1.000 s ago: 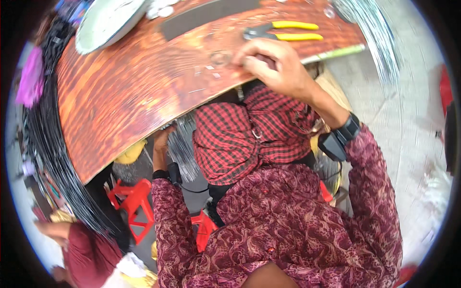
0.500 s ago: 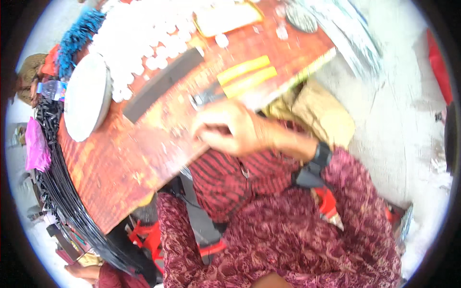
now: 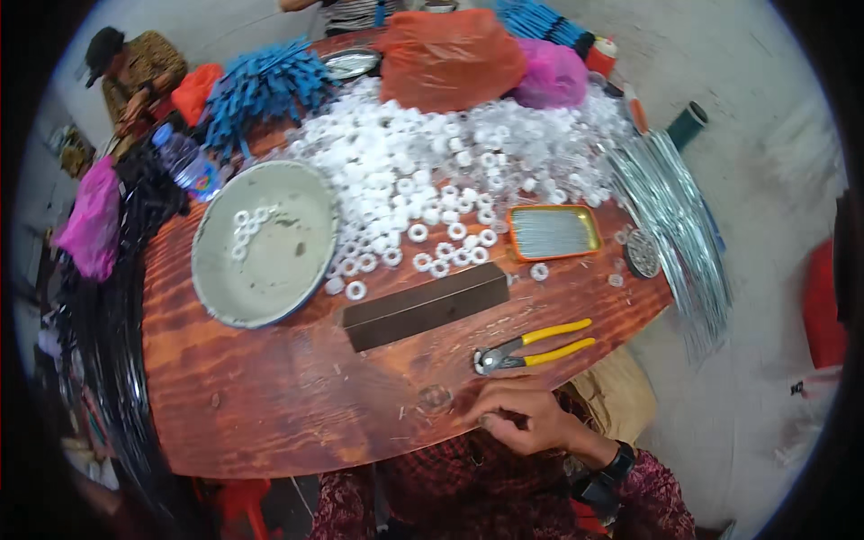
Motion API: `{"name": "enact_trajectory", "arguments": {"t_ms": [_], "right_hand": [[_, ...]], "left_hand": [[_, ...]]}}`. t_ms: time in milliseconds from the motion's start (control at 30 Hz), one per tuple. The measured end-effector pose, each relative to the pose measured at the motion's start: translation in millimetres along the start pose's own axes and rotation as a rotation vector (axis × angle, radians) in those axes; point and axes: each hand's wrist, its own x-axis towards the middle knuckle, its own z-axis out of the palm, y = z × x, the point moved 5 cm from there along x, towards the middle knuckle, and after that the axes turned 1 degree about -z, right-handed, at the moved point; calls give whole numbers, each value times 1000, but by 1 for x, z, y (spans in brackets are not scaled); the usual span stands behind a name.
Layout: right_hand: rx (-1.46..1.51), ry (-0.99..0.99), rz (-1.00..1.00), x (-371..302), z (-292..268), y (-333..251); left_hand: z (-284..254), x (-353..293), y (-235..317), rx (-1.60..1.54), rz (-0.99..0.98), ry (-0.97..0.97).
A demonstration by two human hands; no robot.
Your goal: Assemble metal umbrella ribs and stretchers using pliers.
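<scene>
My right hand (image 3: 526, 418) rests on the near edge of the round wooden table (image 3: 270, 405). Its fingers are curled, with the fingertips pressed to the wood. Whether they pinch anything small is not visible. A black watch sits on that wrist. Yellow-handled nippers (image 3: 531, 349) lie just beyond the hand, jaws pointing left. A dark flat metal bar (image 3: 423, 306) lies past them. My left hand is out of sight.
A pale round bowl (image 3: 270, 261) holds a few white rings. A big heap of white rings (image 3: 432, 171) covers the far table. An orange tray of thin wires (image 3: 552, 232), silver wire bundles (image 3: 670, 225), plastic bags, blue bundles and a bottle are there too. A person sits at far left.
The view has swung up from my lap to the whole tabletop. My right hand has stayed at the near table edge beside the nippers.
</scene>
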Motion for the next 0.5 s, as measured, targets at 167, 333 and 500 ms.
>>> {"name": "enact_trajectory", "arguments": {"t_ms": [167, 333, 500], "right_hand": [[-28, 53, 6, -5, -10, 2], [-10, 31, 1, -8, 3, 2], [-8, 86, -45, -15, -3, 3]], "left_hand": [[17, -6, 7, -81, 0, -36], [-15, -46, 20, -183, 14, 2], [-12, -89, 76, -289, 78, -65]]}}
